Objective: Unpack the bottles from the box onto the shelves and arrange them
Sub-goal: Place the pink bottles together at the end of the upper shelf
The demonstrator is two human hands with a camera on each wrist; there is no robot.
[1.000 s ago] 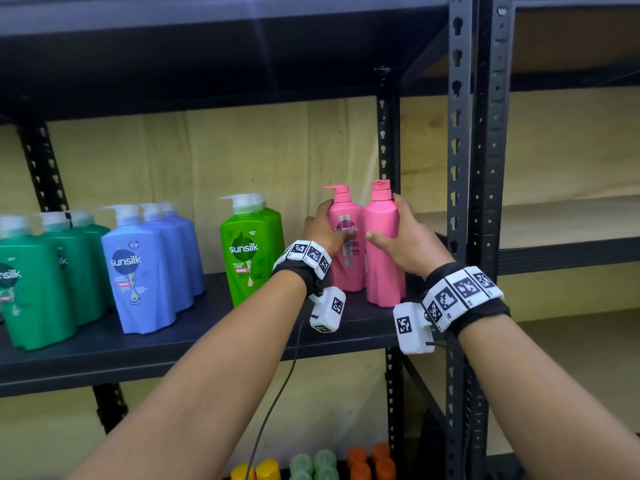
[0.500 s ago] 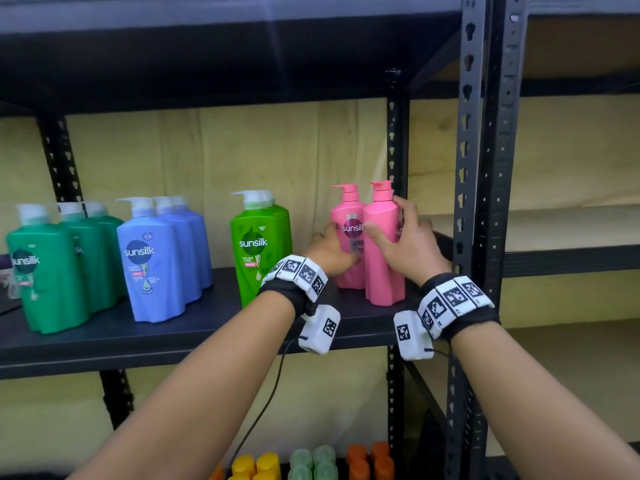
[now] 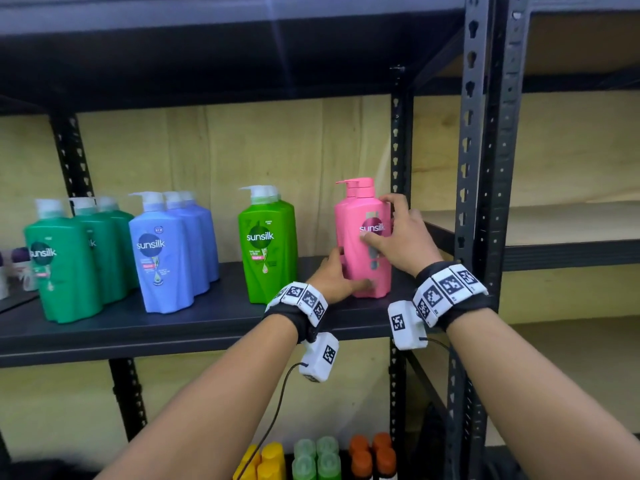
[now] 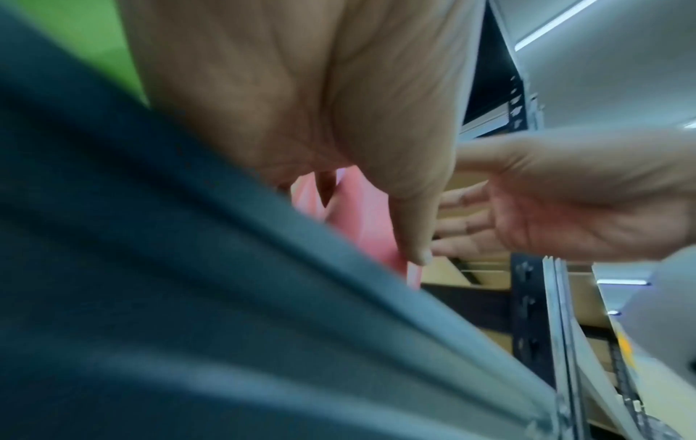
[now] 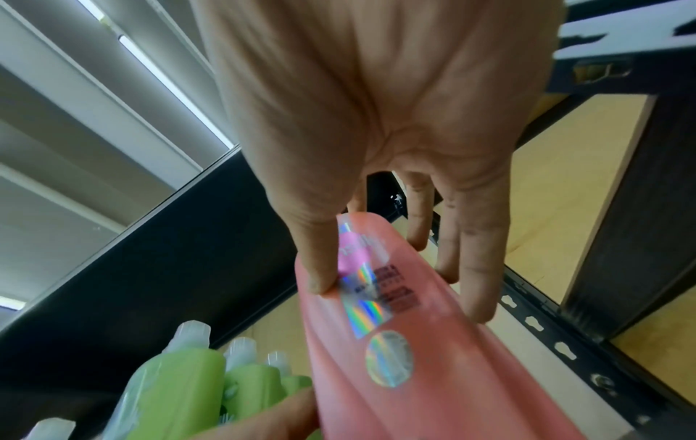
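Upright pink bottle [image 3: 358, 211], magenta label; left hand [image 3: 334, 277] grips its 7 o'clock base, right hand [image 3: 403, 240] clasps 3 o'clock, fingers [image 3: 394, 200] spread.

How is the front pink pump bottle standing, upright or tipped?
Upright: the pink pump bottle rests base-down on the dark metal shelf, cap uppermost.

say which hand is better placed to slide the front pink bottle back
Right, probably. The right hand spans the front pink bottle high up, thumb on its label, fingers round its side. The left hand only pinches its base.
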